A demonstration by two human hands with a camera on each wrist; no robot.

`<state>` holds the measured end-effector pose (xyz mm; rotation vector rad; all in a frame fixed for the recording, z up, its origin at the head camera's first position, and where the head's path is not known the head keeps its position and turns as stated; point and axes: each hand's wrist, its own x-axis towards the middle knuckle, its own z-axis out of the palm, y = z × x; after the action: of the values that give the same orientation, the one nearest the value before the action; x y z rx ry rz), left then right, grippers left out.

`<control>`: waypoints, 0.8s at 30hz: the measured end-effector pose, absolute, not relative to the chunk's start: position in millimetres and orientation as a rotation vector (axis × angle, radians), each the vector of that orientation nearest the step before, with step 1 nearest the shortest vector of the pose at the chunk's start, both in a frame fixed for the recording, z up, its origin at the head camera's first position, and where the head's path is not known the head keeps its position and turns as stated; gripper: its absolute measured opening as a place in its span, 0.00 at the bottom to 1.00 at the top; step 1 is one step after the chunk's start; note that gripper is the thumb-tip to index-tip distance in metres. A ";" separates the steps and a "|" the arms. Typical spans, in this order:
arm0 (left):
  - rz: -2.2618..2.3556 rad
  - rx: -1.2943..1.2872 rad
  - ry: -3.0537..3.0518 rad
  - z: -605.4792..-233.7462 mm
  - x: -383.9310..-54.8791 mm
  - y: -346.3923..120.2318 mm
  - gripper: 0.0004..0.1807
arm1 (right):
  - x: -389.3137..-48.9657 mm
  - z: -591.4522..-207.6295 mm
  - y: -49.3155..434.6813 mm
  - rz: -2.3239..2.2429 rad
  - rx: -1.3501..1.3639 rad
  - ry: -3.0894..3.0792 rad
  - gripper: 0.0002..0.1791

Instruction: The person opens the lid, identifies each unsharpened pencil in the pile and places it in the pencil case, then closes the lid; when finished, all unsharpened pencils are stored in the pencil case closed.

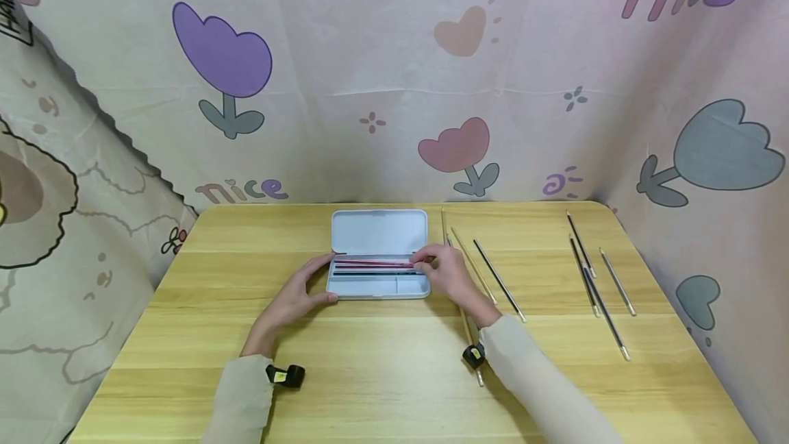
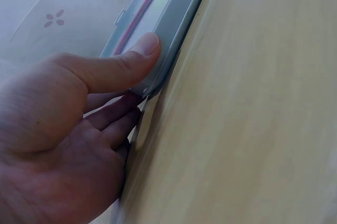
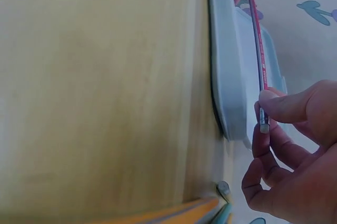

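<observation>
A light blue pencil case (image 1: 364, 288) lies on the table with its lid (image 1: 379, 231) raised at the back. My left hand (image 1: 294, 297) holds the case's left end, the thumb at the front corner and the fingers along the side. Between thumb and fingertips my right hand (image 1: 448, 271) pinches a red-and-dark striped pencil (image 3: 258, 40) by its end, above the case's right side. This pencil stretches leftward over the case in the head view. Other pencils, partly hidden, lie in the case's long compartment; two smaller compartments run along its front.
Right of the case lie yellow pencils (image 1: 473, 266) and a dark pencil (image 1: 499, 279), one yellow pencil passing under my right wrist. Several dark pencils (image 1: 607, 317) are spread at the table's right. A patterned cloth (image 1: 345, 53) hangs behind the wooden table (image 1: 370, 375).
</observation>
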<state>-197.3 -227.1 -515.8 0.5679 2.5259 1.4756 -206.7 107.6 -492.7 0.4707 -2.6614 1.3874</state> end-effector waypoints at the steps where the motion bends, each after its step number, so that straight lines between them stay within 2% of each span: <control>1: 1.476 0.568 2.525 -515.9 -197.3 -227.1 0.46 | -207.1 -492.9 106.5 1.378 0.473 -2.671 0.08; 24: 1.462 0.558 2.532 -515.5 -197.5 -227.6 0.45 | -214.3 -495.5 94.1 1.181 0.503 -2.788 0.07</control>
<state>-197.5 -227.6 -515.5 0.5578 2.5322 1.4616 -214.3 94.1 -495.5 0.5030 -2.7881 1.1812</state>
